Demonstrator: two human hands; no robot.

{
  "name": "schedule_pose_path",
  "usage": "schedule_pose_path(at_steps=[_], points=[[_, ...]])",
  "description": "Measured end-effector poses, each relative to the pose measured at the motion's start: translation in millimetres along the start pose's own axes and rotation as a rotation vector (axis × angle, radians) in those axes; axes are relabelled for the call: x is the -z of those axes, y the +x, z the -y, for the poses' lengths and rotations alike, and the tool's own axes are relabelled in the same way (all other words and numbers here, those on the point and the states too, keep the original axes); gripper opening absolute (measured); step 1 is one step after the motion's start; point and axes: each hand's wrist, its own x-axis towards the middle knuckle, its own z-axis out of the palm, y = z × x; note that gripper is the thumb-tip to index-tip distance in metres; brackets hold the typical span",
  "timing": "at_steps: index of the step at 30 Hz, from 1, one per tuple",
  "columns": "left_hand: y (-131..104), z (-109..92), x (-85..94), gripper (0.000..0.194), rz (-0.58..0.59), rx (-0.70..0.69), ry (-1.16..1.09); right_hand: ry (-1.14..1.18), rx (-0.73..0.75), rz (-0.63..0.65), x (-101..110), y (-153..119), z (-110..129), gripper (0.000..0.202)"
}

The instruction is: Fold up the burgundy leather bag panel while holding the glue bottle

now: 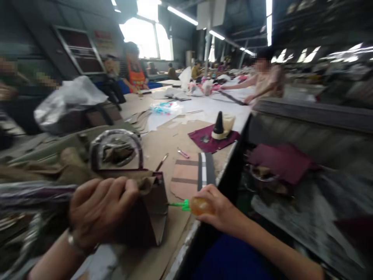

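Big workshop hall, dark walls and roof. Long worktable (175,136) runs down the middle, covered in brown card and white sheets. Fluorescent tube lights (182,15) overhead, plus strong daylight from a large window (145,37) at the far end. Dark shuttered panel (80,50) on the left wall. Grey bench edge (314,111) on the right, blurred. People seated along the table further back.
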Motion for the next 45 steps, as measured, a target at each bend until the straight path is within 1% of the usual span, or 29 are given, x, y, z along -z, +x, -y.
schedule_pose_path(at_steps=[2,3,7,10,14,20,25,27,31,33,37,39,42,43,45], points=[[-5,-2,12.6,0.019,0.060,-0.062,0.215,0.003,0.031,0.014,5,-3,-10,0.044],[-5,-4,15.9,0.017,0.066,-0.070,0.264,0.003,0.048,0.026,3,-3,-15,0.043],[-4,-14,22.2,0.014,0.098,-0.017,0.289,-0.024,0.113,0.064,-11,-3,-22,0.044],[-5,-19,28.1,0.015,0.120,0.001,0.289,-0.067,0.149,0.080,-20,-3,-22,0.046],[-6,-23,36.0,0.014,0.133,0.019,0.283,-0.168,0.166,0.051,-28,1,-22,0.048],[-7,-28,42.7,0.013,0.159,0.057,0.268,-0.222,0.182,0.075,-29,3,-21,0.049],[-8,-31,47.4,0.013,0.171,0.075,0.266,-0.263,0.194,0.026,-32,5,-23,0.049],[-8,-32,49.2,0.013,0.177,0.081,0.266,-0.256,0.188,0.056,-34,3,-22,0.049],[-7,-33,54.2,0.012,0.173,0.082,0.249,-0.200,0.188,0.155,-36,-4,-21,0.050],[-7,-34,57.9,0.012,0.174,0.082,0.242,-0.200,0.188,0.149,-36,-5,-22,0.050],[-9,-39,66.4,0.012,0.176,0.094,0.237,-0.247,0.193,0.086,-34,-2,-25,0.049],[-11,-42,70.5,0.012,0.185,0.100,0.237,-0.231,0.204,0.118,-33,-2,-21,0.049],[-13,-47,76.5,0.014,0.191,0.110,0.221,-0.170,0.236,0.200,-33,-3,-14,0.049],[-14,-48,78.5,0.014,0.195,0.113,0.214,-0.163,0.242,0.206,-33,-3,-14,0.049],[-16,-50,82.7,0.012,0.190,0.116,0.210,-0.189,0.238,0.163,-35,-2,-16,0.051]])
